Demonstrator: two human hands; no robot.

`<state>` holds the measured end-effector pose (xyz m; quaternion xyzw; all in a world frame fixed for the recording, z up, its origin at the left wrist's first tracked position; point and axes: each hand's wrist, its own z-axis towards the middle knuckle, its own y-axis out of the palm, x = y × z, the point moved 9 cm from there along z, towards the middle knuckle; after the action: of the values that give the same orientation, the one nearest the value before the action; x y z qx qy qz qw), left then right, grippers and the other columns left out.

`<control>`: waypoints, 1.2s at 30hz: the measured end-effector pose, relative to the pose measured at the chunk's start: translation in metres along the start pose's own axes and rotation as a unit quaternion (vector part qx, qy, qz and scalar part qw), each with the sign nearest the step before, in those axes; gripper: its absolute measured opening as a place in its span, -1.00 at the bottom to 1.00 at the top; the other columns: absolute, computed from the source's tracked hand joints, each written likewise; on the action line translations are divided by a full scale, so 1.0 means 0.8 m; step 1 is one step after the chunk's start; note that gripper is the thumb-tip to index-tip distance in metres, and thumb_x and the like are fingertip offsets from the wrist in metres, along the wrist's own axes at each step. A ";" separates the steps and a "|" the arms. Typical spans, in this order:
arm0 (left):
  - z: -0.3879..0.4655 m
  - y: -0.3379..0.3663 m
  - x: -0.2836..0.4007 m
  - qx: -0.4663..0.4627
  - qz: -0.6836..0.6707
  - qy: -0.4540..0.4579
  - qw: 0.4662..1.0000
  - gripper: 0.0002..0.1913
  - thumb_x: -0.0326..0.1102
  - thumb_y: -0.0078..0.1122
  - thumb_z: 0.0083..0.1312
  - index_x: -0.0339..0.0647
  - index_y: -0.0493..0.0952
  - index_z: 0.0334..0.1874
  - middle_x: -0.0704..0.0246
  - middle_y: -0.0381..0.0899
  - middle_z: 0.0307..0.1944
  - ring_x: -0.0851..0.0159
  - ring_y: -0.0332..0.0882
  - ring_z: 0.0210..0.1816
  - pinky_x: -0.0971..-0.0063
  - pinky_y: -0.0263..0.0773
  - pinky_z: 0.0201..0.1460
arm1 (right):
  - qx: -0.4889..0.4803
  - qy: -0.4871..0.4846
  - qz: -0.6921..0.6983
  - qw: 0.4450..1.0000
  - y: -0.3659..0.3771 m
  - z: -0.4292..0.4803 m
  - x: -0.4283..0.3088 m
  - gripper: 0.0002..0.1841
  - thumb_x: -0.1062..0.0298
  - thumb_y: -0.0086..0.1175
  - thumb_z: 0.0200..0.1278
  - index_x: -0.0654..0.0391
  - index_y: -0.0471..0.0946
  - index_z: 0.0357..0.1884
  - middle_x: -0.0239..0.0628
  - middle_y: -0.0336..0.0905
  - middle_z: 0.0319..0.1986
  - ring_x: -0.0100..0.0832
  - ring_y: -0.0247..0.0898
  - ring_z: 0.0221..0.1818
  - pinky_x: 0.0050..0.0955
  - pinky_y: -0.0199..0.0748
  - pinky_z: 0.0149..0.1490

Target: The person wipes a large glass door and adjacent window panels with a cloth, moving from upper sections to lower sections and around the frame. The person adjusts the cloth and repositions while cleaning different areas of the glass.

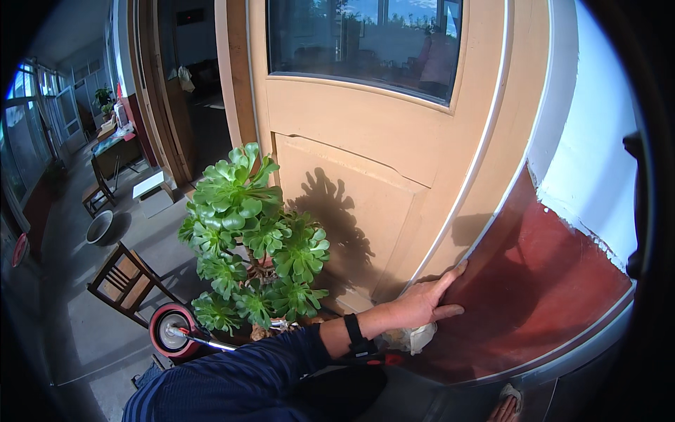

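Note:
My left hand point(422, 305), fingers apart, rests against the edge where the tan door frame point(474, 232) meets the dark red lower wall point(506, 300). It holds nothing, and a dark band point(358, 335) circles the wrist. A crumpled whitish bag or cloth point(419, 337) shows just below this hand. At the bottom right edge, my right hand point(503, 411) is partly cut off, its fingers on a pale cloth point(510, 393). Left of the door frame is a tan wooden door point(348, 118) with a glass pane point(364, 47) full of reflections.
A large green succulent point(253, 237) stands before the door, beside my left arm. Further left are a wooden chair point(126, 279), a round red-rimmed object point(174, 329) with a rod across it, a metal basin point(100, 228) and a low white-topped stool point(149, 184). An open doorway point(203, 105) lies beyond.

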<state>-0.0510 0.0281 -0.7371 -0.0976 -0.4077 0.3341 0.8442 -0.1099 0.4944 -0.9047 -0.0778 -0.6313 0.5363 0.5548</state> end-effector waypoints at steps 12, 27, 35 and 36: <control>-0.003 0.007 -0.020 -0.042 -0.011 -0.070 0.997 0.00 -0.13 0.51 0.42 -0.21 0.01 0.74 -0.12 0.63 0.01 -0.25 0.63 -0.04 0.05 0.54 0.06 | -0.102 -0.050 0.202 0.973 -0.013 -0.031 -0.073 -0.56 0.37 -0.06 0.57 0.15 0.64 0.37 -0.07 0.63 0.35 -0.12 0.50 0.44 -0.03 0.33 0.54; -0.004 0.021 -0.044 -0.035 -0.099 -0.117 0.988 0.05 -0.31 0.55 0.40 -0.19 -0.02 0.78 0.28 0.56 -0.26 0.33 0.54 -0.28 0.40 0.54 -0.08 | 0.313 0.151 0.277 0.896 -0.199 0.051 0.100 -0.69 0.75 0.02 0.45 0.24 0.61 0.12 0.00 0.66 0.26 0.09 0.60 0.33 -0.07 0.57 0.41; -0.006 0.021 -0.043 -0.037 -0.103 -0.155 0.982 0.02 -0.43 0.51 0.38 -0.03 0.01 0.78 0.40 0.57 -0.38 0.42 0.49 -0.38 0.46 0.50 -0.18 | 0.312 0.171 0.104 0.929 -0.196 0.111 0.102 -0.74 0.53 0.09 0.46 0.26 0.70 0.08 -0.09 0.68 0.29 0.01 0.50 0.46 0.01 0.45 0.49; -0.006 0.021 -0.040 -0.038 -0.110 -0.152 0.982 0.01 -0.43 0.50 0.38 -0.03 0.02 0.77 0.38 0.62 -0.33 0.42 0.52 -0.36 0.46 0.52 -0.16 | 0.277 0.161 0.058 0.945 -0.176 0.115 0.092 -0.71 0.51 0.06 0.49 0.26 0.68 0.15 -0.10 0.63 0.35 -0.02 0.43 0.52 0.01 0.38 0.54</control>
<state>-0.0696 0.0206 -0.7677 -0.0322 -0.5517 0.2349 0.7996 -0.1397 0.4330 -0.7345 -0.0431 -0.3543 0.7018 0.6165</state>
